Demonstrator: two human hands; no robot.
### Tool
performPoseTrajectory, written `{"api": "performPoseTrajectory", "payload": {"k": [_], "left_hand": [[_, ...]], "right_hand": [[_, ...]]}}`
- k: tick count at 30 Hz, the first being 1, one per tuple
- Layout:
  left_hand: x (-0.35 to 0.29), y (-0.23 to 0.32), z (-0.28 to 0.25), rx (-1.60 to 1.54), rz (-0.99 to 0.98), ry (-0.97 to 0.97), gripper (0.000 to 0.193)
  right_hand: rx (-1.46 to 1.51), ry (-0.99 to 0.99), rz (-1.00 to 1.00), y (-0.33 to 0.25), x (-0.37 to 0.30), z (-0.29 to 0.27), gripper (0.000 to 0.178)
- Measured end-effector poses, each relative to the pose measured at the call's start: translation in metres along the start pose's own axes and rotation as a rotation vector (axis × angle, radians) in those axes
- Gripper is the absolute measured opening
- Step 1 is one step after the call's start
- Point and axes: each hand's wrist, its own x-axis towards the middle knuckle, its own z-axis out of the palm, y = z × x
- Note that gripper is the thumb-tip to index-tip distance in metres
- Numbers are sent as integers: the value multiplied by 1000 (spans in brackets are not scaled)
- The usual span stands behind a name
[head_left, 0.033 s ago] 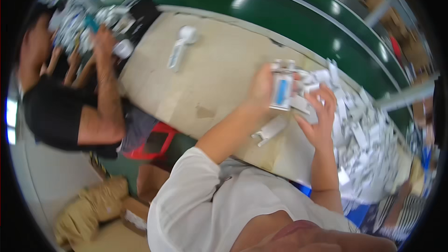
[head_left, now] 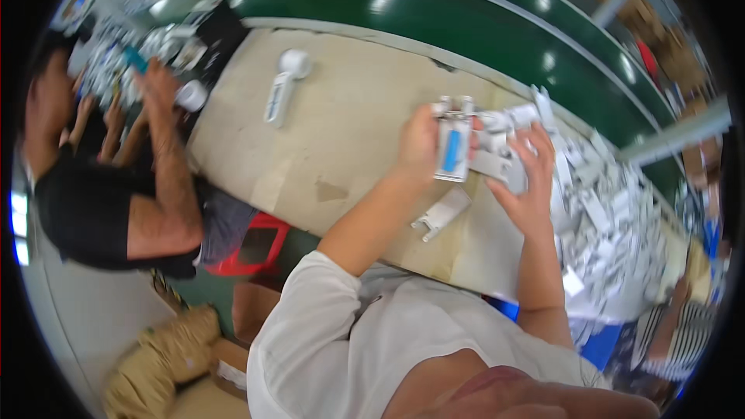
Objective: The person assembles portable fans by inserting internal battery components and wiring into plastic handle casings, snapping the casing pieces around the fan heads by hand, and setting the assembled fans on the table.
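Note:
My left hand (head_left: 420,143) is closed round a white plastic casing (head_left: 441,164) with a blue strip down its face and metal-looking parts at its far end. To its right my right hand (head_left: 531,178) has its fingers curved and spread apart, with the thumb separate. Loose white plastic pieces (head_left: 490,163) lie between the two hands, close to the right fingers; whether the fingers touch them I cannot tell. Nearer to me, a notched white piece (head_left: 441,215) rests on the table. Farther left lies a white handheld fan-shaped thing (head_left: 285,87) with a round head.
A large heap of white plastic parts (head_left: 613,225) covers the right side of the beige table (head_left: 349,109). At the left a co-worker in a black top (head_left: 85,202) handles things beside a black box (head_left: 225,35). A red stool (head_left: 268,244) and cardboard boxes (head_left: 252,306) stand below.
The whole view has shifted slightly, so the table appears farther left. Both hands keep nearly the same pose, the left still on the white casing.

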Motion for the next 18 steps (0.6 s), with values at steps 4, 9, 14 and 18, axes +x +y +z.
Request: {"api": "performPoseTrajectory", "payload": {"k": [4,9,14,18], "left_hand": [[-5,-17,16,194,-44,29,52],[-13,-23,21,142,-112,-119,54],[-18,-21,26,324,-212,-202,30],[-12,-13,19,648,-160,22,24]], "right_hand": [[276,-183,307,22,-17,2,89],[883,-161,667,24,-31,14,89],[1163,-260,616,41,-47,13,83],[98,-56,333,34,-39,-3,72]]}}
